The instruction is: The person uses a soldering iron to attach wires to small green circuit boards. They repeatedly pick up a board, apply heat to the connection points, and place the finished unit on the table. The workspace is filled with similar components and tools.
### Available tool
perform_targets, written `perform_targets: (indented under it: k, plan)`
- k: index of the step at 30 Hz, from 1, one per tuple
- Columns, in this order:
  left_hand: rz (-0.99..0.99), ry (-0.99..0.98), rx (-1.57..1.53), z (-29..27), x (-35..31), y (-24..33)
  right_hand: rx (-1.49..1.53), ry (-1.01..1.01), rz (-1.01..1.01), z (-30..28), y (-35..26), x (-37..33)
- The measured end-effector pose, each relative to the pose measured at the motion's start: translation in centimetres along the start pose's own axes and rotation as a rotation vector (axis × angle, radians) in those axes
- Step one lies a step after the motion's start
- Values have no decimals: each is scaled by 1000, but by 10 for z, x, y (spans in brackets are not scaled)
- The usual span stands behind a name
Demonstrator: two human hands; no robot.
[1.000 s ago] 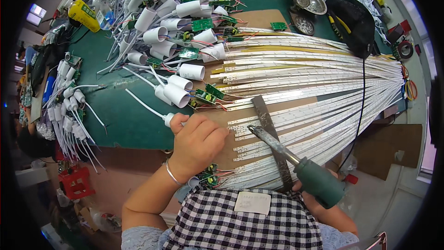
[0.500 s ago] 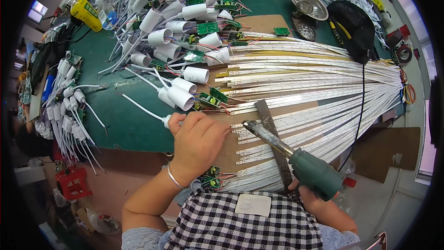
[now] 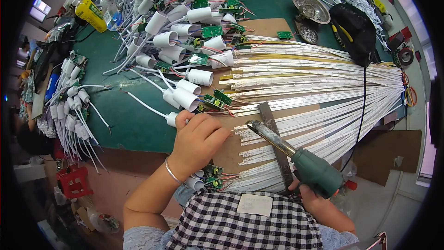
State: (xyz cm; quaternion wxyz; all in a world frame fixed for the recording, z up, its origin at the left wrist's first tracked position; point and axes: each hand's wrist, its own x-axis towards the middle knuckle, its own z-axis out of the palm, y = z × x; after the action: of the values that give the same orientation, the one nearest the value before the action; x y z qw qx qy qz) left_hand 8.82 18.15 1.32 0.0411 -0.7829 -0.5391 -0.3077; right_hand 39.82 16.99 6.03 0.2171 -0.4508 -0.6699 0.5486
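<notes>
My left hand (image 3: 199, 141) is closed over a white plastic end cap (image 3: 171, 119) with a white cord. Its fingers hide most of the cap and any board below. The fingertips are beside the bare ends of the LED strips (image 3: 259, 150), which lie fanned out on a brown board (image 3: 226, 150). In my right hand (image 3: 309, 195) is a soldering iron (image 3: 317, 171) with a green handle. Its dark tip points up and left, just right of my left fingertips, above the strip ends. A dark flat bar (image 3: 277, 150) lies across the strips beneath the iron.
White caps with cords and green circuit boards (image 3: 199, 59) pile up at the far left of the strips. Metal dishes (image 3: 311, 8) and a black cloth-like cover (image 3: 354, 32) lie at the back right. A black cable (image 3: 361, 111) crosses the strips. A yellow bottle (image 3: 90, 15) stands far left.
The whole view has shifted slightly, with the scene a little right and lower. Both hands keep their grips; the iron's tip stays close to the strip ends.
</notes>
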Motion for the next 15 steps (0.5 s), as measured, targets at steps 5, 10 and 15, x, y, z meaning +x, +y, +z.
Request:
perform_targets:
  k: [5,10,15]
  plan:
    - [-78,-16,-54,-2,0,5,21,12,-45,2,0,1]
    - [-35,3,17,0,-2,8,-55,-33,-88,-3,3,0]
    - [11,-22,39,-1,-3,7,-62,93,-84,-1,-5,4]
